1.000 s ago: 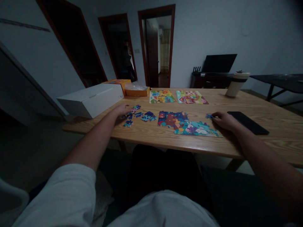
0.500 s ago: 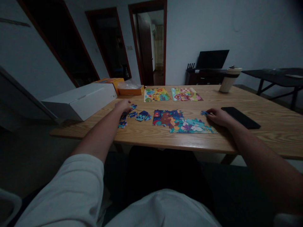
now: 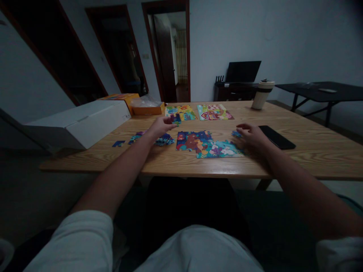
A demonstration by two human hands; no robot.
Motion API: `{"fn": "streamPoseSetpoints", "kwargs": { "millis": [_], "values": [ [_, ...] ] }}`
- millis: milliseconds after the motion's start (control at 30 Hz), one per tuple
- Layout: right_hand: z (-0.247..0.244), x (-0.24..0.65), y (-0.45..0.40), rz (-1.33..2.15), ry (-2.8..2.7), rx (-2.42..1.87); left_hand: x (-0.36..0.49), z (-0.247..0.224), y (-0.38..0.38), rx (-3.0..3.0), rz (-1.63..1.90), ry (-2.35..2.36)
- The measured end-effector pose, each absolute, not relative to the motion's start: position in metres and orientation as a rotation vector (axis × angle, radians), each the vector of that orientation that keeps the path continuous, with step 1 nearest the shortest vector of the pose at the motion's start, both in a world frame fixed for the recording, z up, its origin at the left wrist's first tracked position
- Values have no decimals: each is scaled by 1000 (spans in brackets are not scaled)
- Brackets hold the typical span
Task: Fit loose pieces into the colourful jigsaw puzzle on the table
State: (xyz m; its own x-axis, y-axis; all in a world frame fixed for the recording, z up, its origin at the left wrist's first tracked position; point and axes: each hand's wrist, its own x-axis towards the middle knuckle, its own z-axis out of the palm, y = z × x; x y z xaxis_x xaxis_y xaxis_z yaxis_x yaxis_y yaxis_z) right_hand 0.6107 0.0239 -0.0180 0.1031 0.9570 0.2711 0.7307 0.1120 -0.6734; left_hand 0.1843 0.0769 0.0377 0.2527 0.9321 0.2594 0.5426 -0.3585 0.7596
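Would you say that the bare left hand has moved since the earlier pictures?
Yes, the bare left hand has moved right, closer to the partly built, flat blue-and-teal animal jigsaw.

Between the left fingers [image 3: 168,121] and the right fingers [image 3: 242,126], a strip of the table [image 3: 217,127] is bare, and a hand could pass there. Nearer to the person, the partly joined puzzle [image 3: 198,142] lies low and flat. To the left of the left fingers, the tall white box [image 3: 85,121] blocks the way. Beyond the right fingers, the cup [image 3: 261,97] stands upright.
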Motion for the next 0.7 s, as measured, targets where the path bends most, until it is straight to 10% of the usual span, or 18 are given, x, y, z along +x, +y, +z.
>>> {"fn": "streamPoseSetpoints", "kwargs": {
  "millis": [267,700],
  "values": [
    [25,557,-18,1035,-1945,-1158,325,13,11,2008,682,861],
    [-20,633,2,690,-2033,-1554,299,-9,26,2823,542,1027]
  ]
}}
